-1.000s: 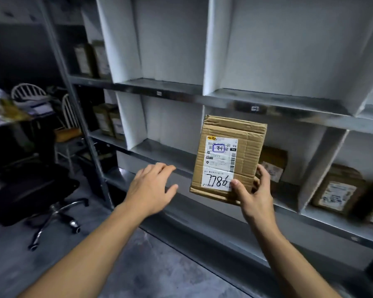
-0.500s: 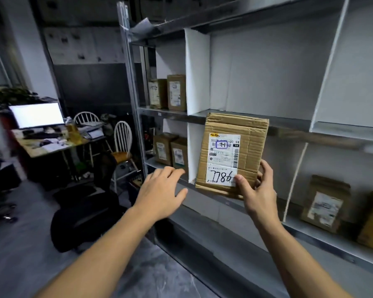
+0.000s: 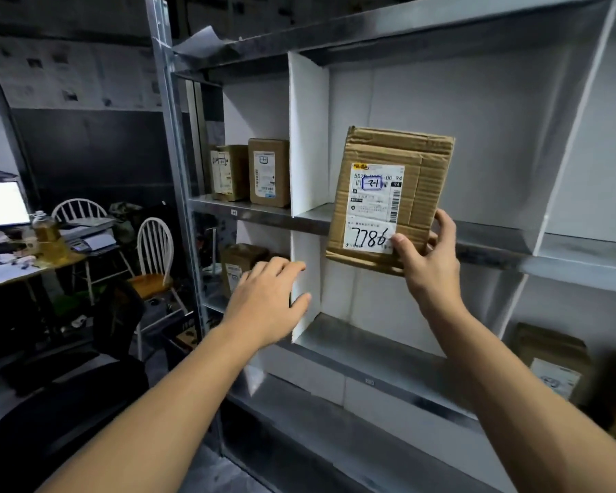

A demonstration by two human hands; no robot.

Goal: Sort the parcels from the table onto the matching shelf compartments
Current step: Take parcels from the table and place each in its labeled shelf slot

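Observation:
My right hand [image 3: 425,259] grips the lower right corner of a flat brown cardboard parcel [image 3: 425,172] and holds it upright in front of the metal shelf [image 3: 484,245]. Its white label reads 7786, with a blue-boxed mark above. The parcel hangs before the upper middle compartment, between two white dividers. My left hand [image 3: 267,302] is stretched out with relaxed fingers and holds nothing, in front of the lower white divider [image 3: 304,250].
Two brown parcels [image 3: 249,172] stand in the upper left compartment, another parcel [image 3: 237,266] sits below them, and more parcels [image 3: 552,361] lie at the lower right. At the left are white chairs [image 3: 153,250], a desk with a lit monitor [image 3: 2,204], and a black office chair [image 3: 64,396].
The view has swung up and left, bringing a higher shelf level into sight. My right hand has raised the parcel towards the upper middle compartment. The left hand stays out in front, holding nothing.

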